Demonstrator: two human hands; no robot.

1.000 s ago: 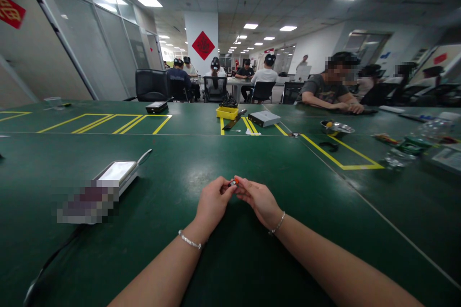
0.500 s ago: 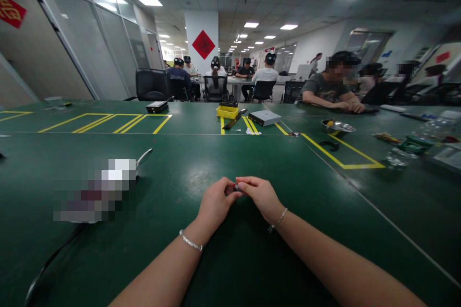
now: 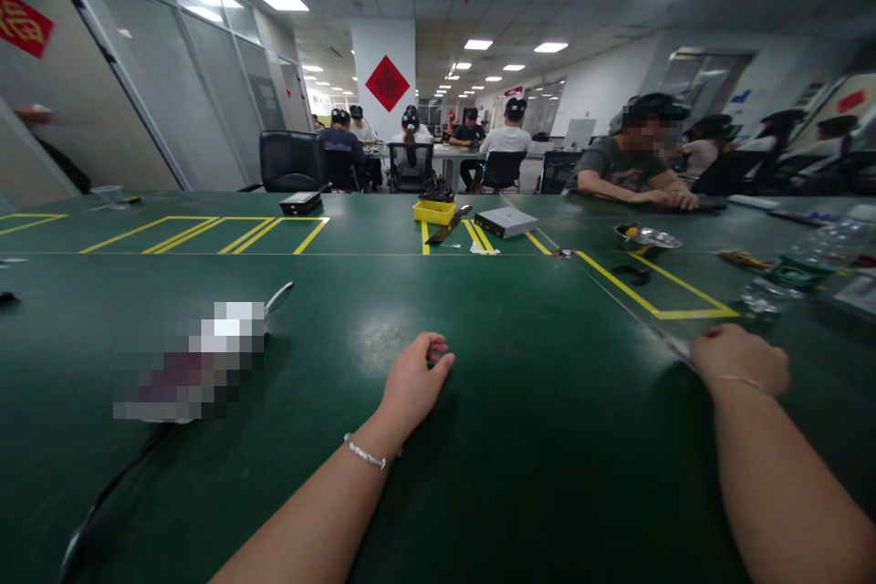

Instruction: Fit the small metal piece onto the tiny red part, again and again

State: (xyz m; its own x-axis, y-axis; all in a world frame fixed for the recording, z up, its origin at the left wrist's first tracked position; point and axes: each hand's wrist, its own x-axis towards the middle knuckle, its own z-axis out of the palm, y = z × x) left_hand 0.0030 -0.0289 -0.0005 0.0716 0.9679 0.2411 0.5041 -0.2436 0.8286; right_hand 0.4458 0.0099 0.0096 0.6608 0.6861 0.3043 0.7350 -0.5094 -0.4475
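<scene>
My left hand [image 3: 417, 379] rests over the middle of the green table [image 3: 534, 493]. Its fingers are loosely curled, the thumb stands apart from them, and nothing shows in between. Far to the right, my right hand [image 3: 740, 360] is closed, back of the hand towards me. Its fingers are mostly out of sight, so whatever it may hold cannot be made out. It lies just below the corner of a yellow tape outline [image 3: 694, 314]. Near it are a black curved piece [image 3: 630, 276] and a clear plastic bottle [image 3: 797, 274] lying on its side.
At the left lies a blurred-out white object [image 3: 195, 370] with a black cord. Further back stand a yellow tray [image 3: 433, 213], a grey box [image 3: 506, 222] and a metal bowl [image 3: 647, 237]. Another person [image 3: 626, 164] sits across the table at the right.
My hands were together at the middle, fingertips on a small grey and red thing. Now the right hand has moved far right, and that thing no longer shows. The left hand has stayed.
</scene>
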